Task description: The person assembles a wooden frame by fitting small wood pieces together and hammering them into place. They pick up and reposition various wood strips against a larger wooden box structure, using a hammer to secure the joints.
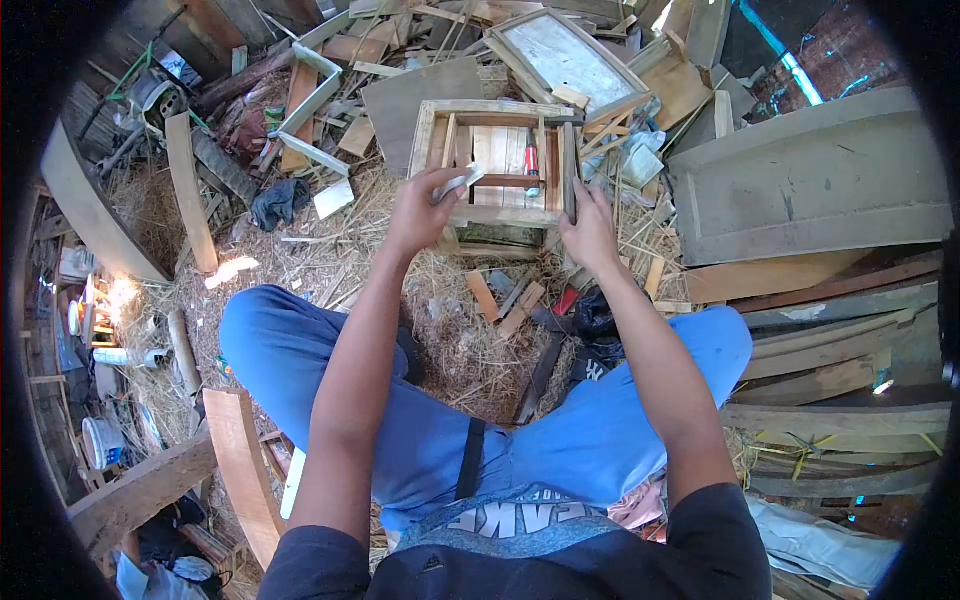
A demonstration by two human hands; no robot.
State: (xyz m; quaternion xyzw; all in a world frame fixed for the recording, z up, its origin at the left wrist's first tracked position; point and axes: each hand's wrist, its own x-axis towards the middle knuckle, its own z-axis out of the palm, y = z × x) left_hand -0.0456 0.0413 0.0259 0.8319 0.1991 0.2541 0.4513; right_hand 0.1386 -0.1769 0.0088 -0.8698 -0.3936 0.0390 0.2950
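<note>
Straw floor [440, 345] | left grip [425, 205] pinches pale block [460, 183] on wooden frame [497, 212] | right grip [590, 230] clasps frame

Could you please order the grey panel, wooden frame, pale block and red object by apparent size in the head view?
1. grey panel
2. wooden frame
3. pale block and red object: both small, too alike to rank; left hand partly covers the block.
</note>
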